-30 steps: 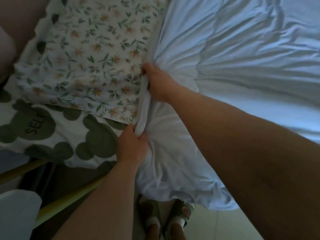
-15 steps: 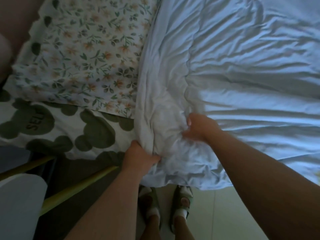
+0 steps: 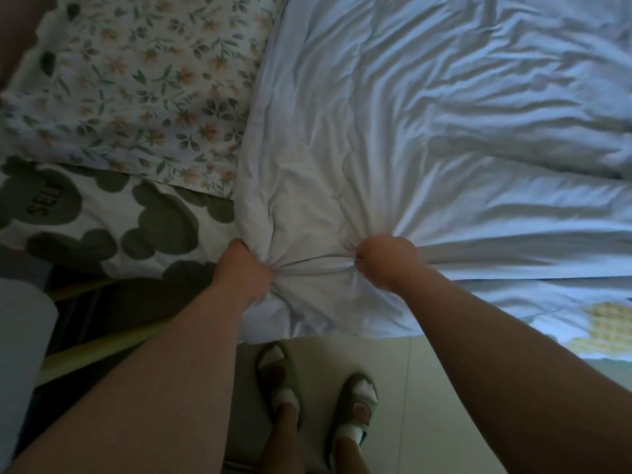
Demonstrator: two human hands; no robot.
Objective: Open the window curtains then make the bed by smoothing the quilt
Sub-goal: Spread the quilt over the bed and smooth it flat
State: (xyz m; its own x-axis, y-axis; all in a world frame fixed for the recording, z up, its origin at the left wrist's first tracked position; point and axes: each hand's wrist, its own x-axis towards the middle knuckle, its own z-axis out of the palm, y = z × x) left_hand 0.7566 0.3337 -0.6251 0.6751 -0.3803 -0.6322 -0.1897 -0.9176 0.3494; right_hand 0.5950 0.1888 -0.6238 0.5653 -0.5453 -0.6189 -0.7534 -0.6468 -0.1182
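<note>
**Fig.** Head view, bedside. L hand (image 3: 244, 268) and R hand (image 3: 386, 261) each clench a fistful of the white quilt (image 3: 427, 138), fingers curled tight into the cloth. Creases fan out from both fists. The quilt covers the right part of the bed, w/ its near edge hanging over the bedside above the floor (image 3: 455, 388). Its left edge lies against the floral pillow (image 3: 136, 80) and the green-patterned sheet (image 3: 102, 230). L hand is at the near-left corner; R hand is near it, along the near edge. Most of the cloth, incl. most wrinkles, lies up and to the right of both fists, and R hand is nearer to it. Probable next step: pull toward the body and rightward to flatten it. Curtains not in view.
</note>
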